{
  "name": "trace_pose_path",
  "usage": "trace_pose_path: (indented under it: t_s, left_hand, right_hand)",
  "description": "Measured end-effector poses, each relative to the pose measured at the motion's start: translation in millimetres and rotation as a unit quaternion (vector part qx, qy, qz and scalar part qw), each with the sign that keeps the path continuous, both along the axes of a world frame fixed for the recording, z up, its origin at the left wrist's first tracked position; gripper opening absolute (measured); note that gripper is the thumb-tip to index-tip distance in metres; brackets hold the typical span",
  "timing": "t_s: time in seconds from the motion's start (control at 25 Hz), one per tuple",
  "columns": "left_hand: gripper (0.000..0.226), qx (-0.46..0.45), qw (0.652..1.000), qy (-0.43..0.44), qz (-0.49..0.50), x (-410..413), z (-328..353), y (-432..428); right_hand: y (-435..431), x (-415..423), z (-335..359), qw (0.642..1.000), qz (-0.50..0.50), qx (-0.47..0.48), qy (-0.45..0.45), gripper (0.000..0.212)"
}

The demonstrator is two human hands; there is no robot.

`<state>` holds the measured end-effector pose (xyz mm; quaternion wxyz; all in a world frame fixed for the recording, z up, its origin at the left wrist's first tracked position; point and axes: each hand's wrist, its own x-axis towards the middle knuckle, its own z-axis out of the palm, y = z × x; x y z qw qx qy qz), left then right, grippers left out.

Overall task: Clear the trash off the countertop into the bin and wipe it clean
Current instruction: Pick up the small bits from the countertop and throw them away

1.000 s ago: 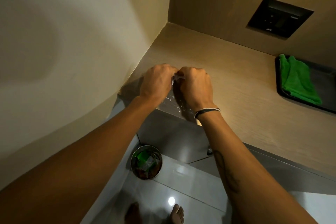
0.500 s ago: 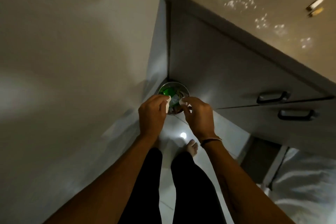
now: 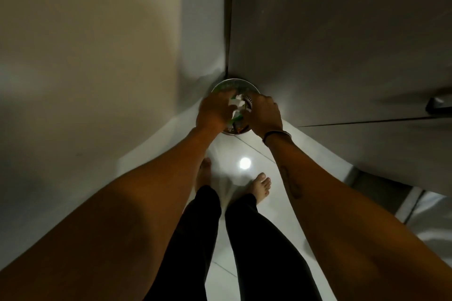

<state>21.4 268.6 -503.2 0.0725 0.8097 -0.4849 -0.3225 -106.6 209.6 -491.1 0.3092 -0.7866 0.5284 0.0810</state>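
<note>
**Both hands over the bin, dropping paper scraps**

The wall fills the left half of the frame, and the grey cabinet front (image 3: 342, 39) fills the upper right, with a drawer handle (image 3: 439, 105) at the right edge. They meet in a dark vertical seam running down to the centre. Below lies the glossy tiled floor (image 3: 247, 144), which carries a bright spot of reflected light. The worktop itself is out of view here, so how much trash remains on it cannot be told.

The person's two forearms reach from the lower corners toward the centre, with dark trouser legs and bare feet between them.

The small round metal bin (image 3: 232, 83) sits on the floor, tucked into the corner at the foot of the seam, probably to keep it out of the way. Green and mixed rubbish already lies inside.

The left hand (image 3: 214, 112) and right hand (image 3: 265, 112) are cupped close together directly over the bin's mouth, likely so that nothing spills onto the floor. Between them are white paper scraps (image 3: 236, 103); whether the fingers are pinching them or letting them fall cannot be told. Judging by this, the clearing step is in hand and the wiping is yet to come.
</note>
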Motion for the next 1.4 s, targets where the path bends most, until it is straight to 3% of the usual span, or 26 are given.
trace_pose_path:
  t_s: [0.16,0.28,0.36,0.48,0.56,0.68,0.76,0.88,1.04,1.2,1.4]
  left_hand:
    - [0.054,-0.034,0.999,-0.039,0.009,6.8,17.7,34.4]
    - [0.057,-0.099,0.994,-0.05,-0.012,-1.1,77.0,62.6]
    - [0.057,-0.182,0.981,-0.054,-0.035,-8.9,132.7,69.5]
    - [0.046,-0.376,0.925,-0.056,-0.022,-29.4,223.2,54.4]
    - [0.033,-0.502,0.863,-0.051,-0.013,-44.5,291.7,27.2]
    - [0.02,-0.577,0.816,-0.016,-0.029,-57.0,374.4,-33.5]
    - [0.02,-0.54,0.84,0.011,-0.051,-62.7,412.3,-79.9]
    - [0.035,-0.417,0.9,-0.018,-0.121,-80.1,440.1,-140.7]
    - [0.049,-0.299,0.934,-0.006,-0.195,-96.1,445.9,-197.7]
    - [0.051,-0.233,0.932,-0.007,-0.277,-94.6,444.5,-222.4]
    - [0.03,-0.242,0.923,-0.015,-0.298,-94.4,444.2,-231.8]
  right_hand:
    - [18.4,-25.3,32.0,0.997,-0.057,-0.003,-0.043,0.039]
    - [38.5,-41.2,99.0,0.991,-0.095,0.0,-0.094,0.053]
    - [45.9,-47.3,159.1,0.986,-0.09,-0.063,-0.123,0.053]
    - [39.4,-50.3,254.4,0.952,-0.079,-0.213,-0.206,0.043]
    - [21.5,-54.5,318.5,0.901,-0.079,-0.317,-0.287,0.035]
    - [-18.6,-70.0,388.1,0.843,-0.107,-0.407,-0.336,0.029]
    - [-51.7,-87.6,412.0,0.846,-0.139,-0.428,-0.287,0.028]
    - [-98.0,-115.1,423.5,0.882,-0.179,-0.397,-0.18,0.033]
    - [-133.9,-123.5,417.8,0.918,-0.208,-0.313,-0.125,0.034]
    - [-149.8,-117.7,412.1,0.935,-0.181,-0.286,-0.107,0.025]
    - [-152.3,-117.1,405.1,0.927,-0.18,-0.306,-0.118,0.016]
